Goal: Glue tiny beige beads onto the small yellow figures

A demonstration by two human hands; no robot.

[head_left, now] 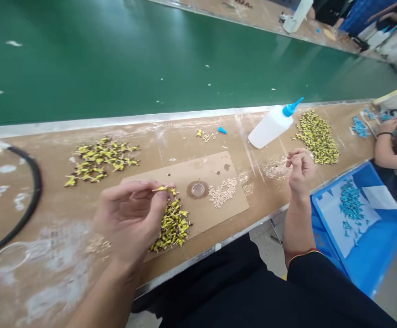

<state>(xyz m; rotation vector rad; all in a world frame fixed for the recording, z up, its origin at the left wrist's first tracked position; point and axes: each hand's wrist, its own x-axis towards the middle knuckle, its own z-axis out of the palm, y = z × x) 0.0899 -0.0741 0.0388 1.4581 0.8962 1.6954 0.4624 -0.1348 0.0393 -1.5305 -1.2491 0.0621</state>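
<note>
My left hand (pixel 133 214) pinches a small yellow piece (pixel 166 188) with a pale tip between thumb and fingers. Just beneath it lies a heap of yellow-and-dark pieces (pixel 176 225) on a cardboard sheet (pixel 198 223). The same sheet bears a small round dish of clear liquid (pixel 198 189) and a cluster of tiny pale bits (pixel 223 192). My right hand (pixel 301 171) hovers to the right of the sheet, fingers curled and thumb against them; whatever they hold, if anything, is too small to make out. Close by it is a large pile of yellow pieces (pixel 317 136).
A white squeeze bottle (pixel 270 127) with a blue nozzle lies tilted behind my right hand. More yellow pieces (pixel 102 159) are spread at left, near a black hose (pixel 36 182). A blue bin (pixel 386 237) stands at right. Beyond the bench runs a green belt (pixel 116 68); a co-worker's arm (pixel 386 150) is at far right.
</note>
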